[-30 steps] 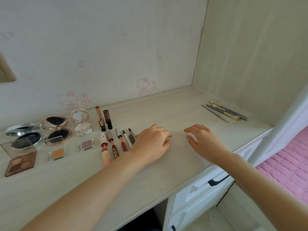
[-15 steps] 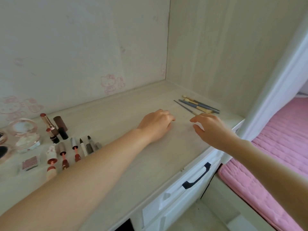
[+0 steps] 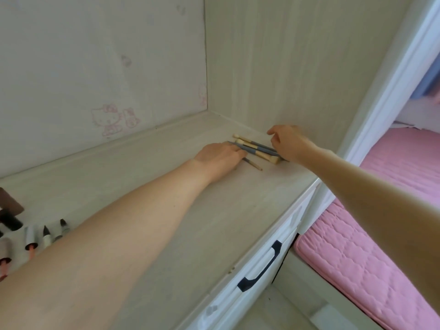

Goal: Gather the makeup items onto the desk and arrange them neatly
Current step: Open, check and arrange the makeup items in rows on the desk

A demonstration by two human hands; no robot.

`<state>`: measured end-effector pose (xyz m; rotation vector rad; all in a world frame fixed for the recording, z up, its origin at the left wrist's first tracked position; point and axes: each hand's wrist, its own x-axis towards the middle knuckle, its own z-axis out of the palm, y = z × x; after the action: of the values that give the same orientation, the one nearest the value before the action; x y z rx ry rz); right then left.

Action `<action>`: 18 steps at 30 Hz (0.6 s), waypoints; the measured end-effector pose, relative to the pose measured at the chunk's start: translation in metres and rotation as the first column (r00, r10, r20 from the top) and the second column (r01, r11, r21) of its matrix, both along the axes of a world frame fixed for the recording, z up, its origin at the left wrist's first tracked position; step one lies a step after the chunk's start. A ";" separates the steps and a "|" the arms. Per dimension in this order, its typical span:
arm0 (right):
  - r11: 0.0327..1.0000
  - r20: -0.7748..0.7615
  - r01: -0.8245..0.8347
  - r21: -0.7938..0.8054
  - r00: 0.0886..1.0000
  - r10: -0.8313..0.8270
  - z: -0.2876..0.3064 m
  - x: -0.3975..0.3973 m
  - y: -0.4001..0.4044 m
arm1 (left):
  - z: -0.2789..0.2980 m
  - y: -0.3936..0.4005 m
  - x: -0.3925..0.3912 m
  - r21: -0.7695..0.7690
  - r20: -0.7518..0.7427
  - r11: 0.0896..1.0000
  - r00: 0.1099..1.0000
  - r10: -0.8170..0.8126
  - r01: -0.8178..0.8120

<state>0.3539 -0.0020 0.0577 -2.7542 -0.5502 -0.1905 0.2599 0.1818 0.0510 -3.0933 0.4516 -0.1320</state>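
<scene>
A bundle of makeup brushes (image 3: 256,150) with grey handles and cream tips lies near the desk's (image 3: 190,222) back right corner. A thinner brush (image 3: 253,164) lies just in front of them, partly under my left hand (image 3: 219,156), which rests flat with its fingertips against the bundle's left part. My right hand (image 3: 290,144) hovers over the bundle's right end, its fingers apart and its thumb close to the handles. Neither hand has lifted anything. At the far left edge, pencils and liners (image 3: 45,236) and dark lipsticks (image 3: 9,220) stand in a row, partly hidden by my left forearm.
The back wall and a wooden side panel (image 3: 273,67) close in the corner right behind the brushes. A white drawer with a dark handle (image 3: 262,267) sits under the desk's front edge. To the right, lower down, lies a pink mattress (image 3: 381,234).
The view has swung right, and most of the arranged makeup has left the frame. Both hands have moved from the middle of the desk to the brushes in the corner and now touch or cover them.
</scene>
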 end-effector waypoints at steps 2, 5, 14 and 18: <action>1.000 0.013 0.002 -0.011 1.000 -0.002 -0.003 0.011 0.002 | 0.000 0.002 0.008 0.033 0.010 0.999 1.000 -0.020 0.020; 0.998 0.033 -0.031 -0.064 0.999 0.033 -0.004 0.019 0.006 | -0.001 0.003 0.017 0.138 0.007 0.990 1.000 -0.016 0.015; 0.989 0.034 -0.051 -0.138 0.998 0.056 -0.013 0.018 0.011 | 0.000 -0.003 0.019 0.131 0.111 0.983 0.984 -0.140 0.125; 0.990 -0.008 -0.012 -0.139 1.000 0.011 -0.008 0.015 0.010 | -0.002 -0.005 0.016 0.065 0.037 0.986 0.987 -0.158 0.155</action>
<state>0.3689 0.0077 0.0500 -2.8841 -0.5991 -0.1442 0.2763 0.1768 0.0491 -2.9860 0.6837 -0.1804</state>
